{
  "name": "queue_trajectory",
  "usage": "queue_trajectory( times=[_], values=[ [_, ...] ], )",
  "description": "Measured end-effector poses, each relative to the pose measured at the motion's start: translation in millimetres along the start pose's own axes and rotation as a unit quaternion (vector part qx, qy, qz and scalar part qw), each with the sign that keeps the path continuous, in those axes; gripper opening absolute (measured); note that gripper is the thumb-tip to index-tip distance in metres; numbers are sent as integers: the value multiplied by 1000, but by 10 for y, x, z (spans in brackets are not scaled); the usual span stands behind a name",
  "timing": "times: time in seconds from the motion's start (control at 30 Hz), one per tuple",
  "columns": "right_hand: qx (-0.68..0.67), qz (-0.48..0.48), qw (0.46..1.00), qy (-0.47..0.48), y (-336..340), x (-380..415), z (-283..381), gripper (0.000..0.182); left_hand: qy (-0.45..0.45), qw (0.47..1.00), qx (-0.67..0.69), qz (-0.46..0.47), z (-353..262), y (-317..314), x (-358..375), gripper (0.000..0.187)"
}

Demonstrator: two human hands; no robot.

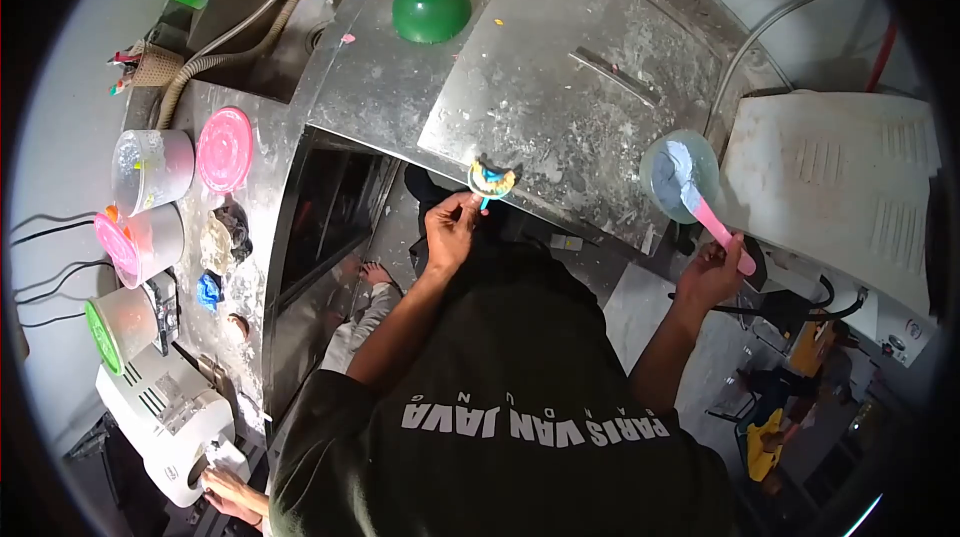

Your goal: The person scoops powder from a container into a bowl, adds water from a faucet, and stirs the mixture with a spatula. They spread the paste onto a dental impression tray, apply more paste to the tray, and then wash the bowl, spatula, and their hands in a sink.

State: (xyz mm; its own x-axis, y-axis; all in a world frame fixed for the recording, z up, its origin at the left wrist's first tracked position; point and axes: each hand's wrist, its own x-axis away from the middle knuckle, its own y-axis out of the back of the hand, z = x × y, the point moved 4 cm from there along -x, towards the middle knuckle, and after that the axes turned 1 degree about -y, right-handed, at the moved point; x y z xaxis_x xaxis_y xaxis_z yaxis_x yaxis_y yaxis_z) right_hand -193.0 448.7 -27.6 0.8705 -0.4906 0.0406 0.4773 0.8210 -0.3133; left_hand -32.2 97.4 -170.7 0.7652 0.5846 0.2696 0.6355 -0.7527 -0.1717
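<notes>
My left hand (452,233) is closed around the teal handle of a small dental impression tray (491,177). The tray holds yellow and blue material and is raised near the front edge of the metal counter (380,87). My right hand (712,275) grips a pink mixing spatula (718,225). Its far end reaches into a pale greenish bowl (655,199) of light blue paste (680,165) at the counter's right end. The spatula's tip is hidden in the paste.
An upturned green bowl (431,9) stands at the back, beside a sink with a ribbed hose (205,62). Lidded tubs (155,172) and a pink lid (225,150) are left. Another person's hands (232,495) are at a white machine (170,427). A white box (835,172) stands right.
</notes>
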Motion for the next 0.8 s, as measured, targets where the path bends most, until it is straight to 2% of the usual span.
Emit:
queue_trajectory(
  times=[0.1,0.2,0.27,0.3,0.33,0.4,0.43,0.47,0.53,0.57,0.6,0.63,0.7,0.8],
  values=[
    [-5,-11,1000,9,-17,-16,3,9,-18,1000,15,-2,-41,-9,-11,19],
    [0,-18,1000,5,16,0,12,7,28,1000,1,7,28,30,-35,18],
    [6,6,1000,5,29,-23,14,6,-23,1000,6,8,-59,2,-43,17],
    [33,-8,999,12,51,-26,2,7,-44,999,9,10,-94,-22,-17,16],
    [63,-25,997,21,71,-24,-16,8,-11,1000,-17,13,-76,17,-15,14],
    [118,-50,990,62,103,-53,-21,10,-2,996,-90,12,-130,67,-1,14],
    [148,-67,984,74,78,-57,-19,11,-31,997,-72,20,-130,54,-22,14],
    [188,-43,976,100,11,-42,34,10,-54,997,-55,26,-112,60,-21,14],
    [284,12,943,174,-13,-77,47,13,-6,999,-47,14,6,121,-37,14],
    [306,37,928,210,-154,-30,125,13,-29,997,-63,26,-19,117,-29,16],
    [314,51,925,211,-236,-37,133,13,-54,995,-80,34,-56,120,-31,18],
    [324,67,921,207,-280,-23,132,12,-26,997,-55,37,-19,126,-22,16],
    [351,106,904,222,-400,38,136,12,-36,996,-63,47,41,98,-1,16],
    [340,148,914,167,-412,67,-5,13,-41,994,-75,60,33,92,-27,16]
  ],
)
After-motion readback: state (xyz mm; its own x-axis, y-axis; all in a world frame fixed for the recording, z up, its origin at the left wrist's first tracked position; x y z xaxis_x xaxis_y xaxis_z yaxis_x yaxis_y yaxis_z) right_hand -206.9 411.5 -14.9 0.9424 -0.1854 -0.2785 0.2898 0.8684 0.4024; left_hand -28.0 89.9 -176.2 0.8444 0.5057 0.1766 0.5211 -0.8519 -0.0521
